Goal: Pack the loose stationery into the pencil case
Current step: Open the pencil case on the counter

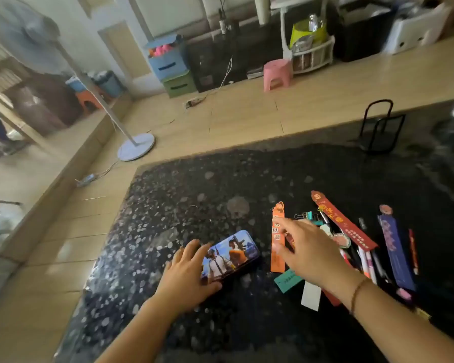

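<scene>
A tin pencil case (235,251) with a printed picture lid lies closed on the dark speckled table (184,200). My left hand (188,273) rests on its near left end, fingers spread over the lid. My right hand (306,248) hovers with loose fingers over an orange bookmark (277,260), fingertips touching it. To the right lie a red bookmark (344,221), a blue bookmark (395,247), binder clips (308,216), several pens (370,263) and a red pencil (413,250). A green card (286,280) and a white slip (311,297) lie under my right wrist.
A black wire stand (379,129) stands at the table's far right. Beyond the table edge is tan floor with a fan base (136,150), a pink stool (277,74) and storage boxes (169,64).
</scene>
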`<state>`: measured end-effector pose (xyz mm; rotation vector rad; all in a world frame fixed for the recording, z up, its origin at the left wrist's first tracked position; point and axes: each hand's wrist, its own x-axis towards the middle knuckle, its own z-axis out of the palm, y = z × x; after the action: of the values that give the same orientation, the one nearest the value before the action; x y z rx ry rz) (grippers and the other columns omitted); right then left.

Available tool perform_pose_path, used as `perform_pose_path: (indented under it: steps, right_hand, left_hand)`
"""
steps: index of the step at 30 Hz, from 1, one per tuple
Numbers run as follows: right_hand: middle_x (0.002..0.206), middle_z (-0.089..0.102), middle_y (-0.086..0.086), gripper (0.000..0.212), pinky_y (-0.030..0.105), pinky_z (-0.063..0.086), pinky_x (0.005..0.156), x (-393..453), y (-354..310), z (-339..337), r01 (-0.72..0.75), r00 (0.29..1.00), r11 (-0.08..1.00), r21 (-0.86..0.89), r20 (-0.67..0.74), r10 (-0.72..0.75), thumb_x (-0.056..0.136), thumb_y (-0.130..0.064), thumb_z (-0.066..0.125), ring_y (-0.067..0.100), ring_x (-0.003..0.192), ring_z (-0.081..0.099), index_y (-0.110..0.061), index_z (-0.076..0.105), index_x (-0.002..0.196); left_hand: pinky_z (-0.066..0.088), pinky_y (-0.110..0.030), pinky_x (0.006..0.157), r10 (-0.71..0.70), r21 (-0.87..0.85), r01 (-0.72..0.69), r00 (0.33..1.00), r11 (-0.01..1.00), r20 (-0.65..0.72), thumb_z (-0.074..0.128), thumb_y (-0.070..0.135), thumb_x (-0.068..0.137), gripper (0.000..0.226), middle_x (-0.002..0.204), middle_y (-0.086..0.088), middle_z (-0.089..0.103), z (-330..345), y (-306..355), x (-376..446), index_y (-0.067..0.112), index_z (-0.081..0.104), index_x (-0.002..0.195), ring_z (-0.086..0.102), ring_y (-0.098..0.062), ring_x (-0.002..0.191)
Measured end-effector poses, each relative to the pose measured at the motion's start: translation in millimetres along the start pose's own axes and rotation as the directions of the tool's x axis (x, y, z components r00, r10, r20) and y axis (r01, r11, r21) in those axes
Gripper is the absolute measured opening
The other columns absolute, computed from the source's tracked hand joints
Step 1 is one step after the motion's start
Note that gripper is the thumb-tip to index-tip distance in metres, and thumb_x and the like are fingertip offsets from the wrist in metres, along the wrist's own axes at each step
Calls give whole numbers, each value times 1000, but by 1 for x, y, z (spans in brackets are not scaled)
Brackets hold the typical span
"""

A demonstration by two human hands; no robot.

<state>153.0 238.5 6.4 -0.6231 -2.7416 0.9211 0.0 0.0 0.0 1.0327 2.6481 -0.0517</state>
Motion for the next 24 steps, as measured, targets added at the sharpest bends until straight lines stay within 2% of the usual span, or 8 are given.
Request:
perform_pose_path:
  steps: [3,6,11,15,17,22,24]
  right_hand:
    - [130,55,-6,53,29,31,103,-18,6,35,66,997,996,-66,-25,-68,89,-40,58,15,128,38,-27,44,139]
    - [131,54,-6,55,30,30,106,-46,7,59,70,994,992,-105,-73,-77,88,-42,59,15,129,37,-26,45,138]
    - [139,45,-10,57,29,30,112,-87,-3,69,28,1000,983,-181,-4,-29,90,-49,54,11,135,31,-31,39,141]
    - [139,45,-11,56,30,28,113,-78,-5,57,38,999,982,-187,-6,-40,90,-48,53,10,136,28,-31,38,142]
    - [140,44,-12,57,30,28,113,-66,-5,55,23,1000,984,-178,-14,-26,90,-48,54,9,137,27,-31,38,142]
    - [152,34,-5,67,34,22,115,-23,-13,76,-15,997,964,-266,69,35,88,-48,56,16,143,20,-29,31,147]
    - [152,34,-4,72,34,27,112,-9,-18,88,-63,995,968,-242,59,79,86,-46,61,16,141,27,-29,27,148]
  left_hand:
    - [25,-50,112,-112,37,114,993,993,-41,53,79,67,101,158,2,-3,39,-13,-6,40,4,147,7,-29,144]
    - [23,-48,112,-158,-5,159,984,987,-77,50,77,72,94,159,-4,-9,73,-20,-14,40,7,147,4,-32,144]
    - [33,-44,108,-174,-192,144,974,971,-147,60,59,79,79,158,-5,-4,89,-22,-26,38,20,144,26,-30,139]
    - [43,-38,100,-190,-266,135,963,954,-192,70,34,79,71,156,-5,15,81,-29,-20,31,34,141,43,-28,128]
    - [43,-35,99,-181,-289,119,963,950,-199,72,30,78,67,153,0,23,77,-36,-16,32,41,138,46,-24,126]
    - [38,-31,104,-124,-371,31,965,928,-231,74,37,76,63,147,11,35,73,-45,-10,36,49,134,46,-16,126]
    - [41,-30,100,-74,-375,-26,965,927,-252,72,46,75,59,137,16,44,68,-50,-7,39,52,130,51,-12,119]
